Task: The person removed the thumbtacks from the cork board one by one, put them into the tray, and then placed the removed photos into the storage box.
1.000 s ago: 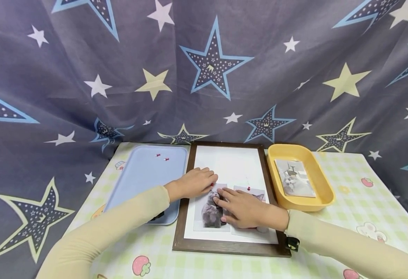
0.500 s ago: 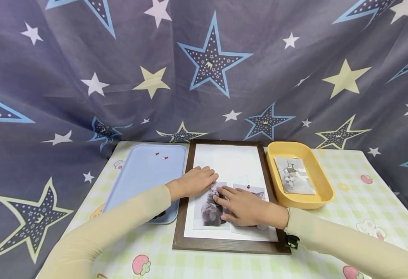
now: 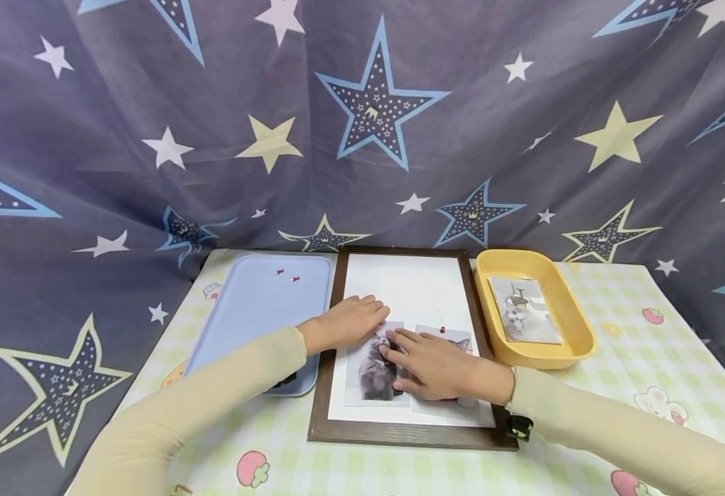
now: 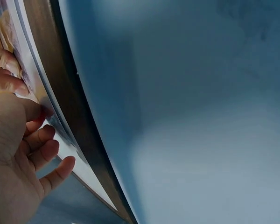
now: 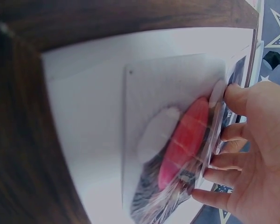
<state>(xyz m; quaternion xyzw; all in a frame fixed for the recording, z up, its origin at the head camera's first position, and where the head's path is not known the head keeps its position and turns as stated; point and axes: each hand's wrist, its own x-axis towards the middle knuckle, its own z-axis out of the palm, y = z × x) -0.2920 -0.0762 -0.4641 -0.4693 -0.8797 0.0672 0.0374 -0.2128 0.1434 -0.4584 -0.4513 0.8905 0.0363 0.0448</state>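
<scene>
A brown-framed white board (image 3: 406, 282) carries two cat photos. My left hand (image 3: 349, 322) is at the top edge of the left photo (image 3: 375, 375), thumb and index finger pinching a red push pin (image 4: 46, 112), mostly hidden by the fingers; the other fingers are loosely bent in the left wrist view. With fingers spread, my right hand (image 3: 437, 366) rests across both photos, its fingertips on the left one. It covers much of the right photo (image 5: 154, 93), which has a red push pin (image 3: 442, 330) at its top.
Left of the frame lies a light blue tray (image 3: 257, 310) with two red push pins (image 3: 287, 275). A yellow bin (image 3: 576, 331) at the right holds photos (image 3: 524, 313). The checkered tablecloth (image 3: 313, 472) lies beneath, and a starry curtain (image 3: 338, 200) hangs behind.
The whole scene has shifted slightly upward in the head view. Both hands stay in nearly the same place on the board; the left fingers now hide the red pin at the left photo.
</scene>
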